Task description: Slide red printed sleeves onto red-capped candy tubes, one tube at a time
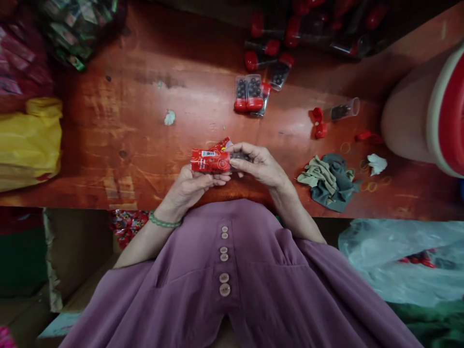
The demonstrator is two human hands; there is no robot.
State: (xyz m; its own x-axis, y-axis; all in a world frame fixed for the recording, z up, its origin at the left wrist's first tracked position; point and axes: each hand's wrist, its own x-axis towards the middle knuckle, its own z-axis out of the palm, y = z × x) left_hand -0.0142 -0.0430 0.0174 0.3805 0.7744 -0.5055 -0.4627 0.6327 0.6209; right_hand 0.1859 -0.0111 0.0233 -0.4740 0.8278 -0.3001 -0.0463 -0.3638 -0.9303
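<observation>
both hands meet over the near edge of the worn reddish wooden table (145, 121), closed on one glossy red printed sachet with a white barcode label (210, 159). left hand (192, 186) cradles the sachet from below, fingers curled up under it, while the right hand (259, 164) pinches its right end between thumb and fingertips (something small and dark shows at that end, too blurred to name). a green bead bracelet (163, 222) circles the left wrist, and the person's mauve buttoned garment (224, 285) fills the foreground.

further back on the table lie two small clear plastic containers with red caps, filled with dark round pellets (248, 93), side by side and touching, with more red-capped clear containers (275, 48) heaped behind them. to the right, an open clear tube (342, 110) lies on its side next to loose red caps (318, 122). a crumpled grey-green cloth (329, 181) sits near the right hand, thin rubber bands (366, 176) scattered beside it. a yellow plastic bag (29, 140) rests at the far left
</observation>
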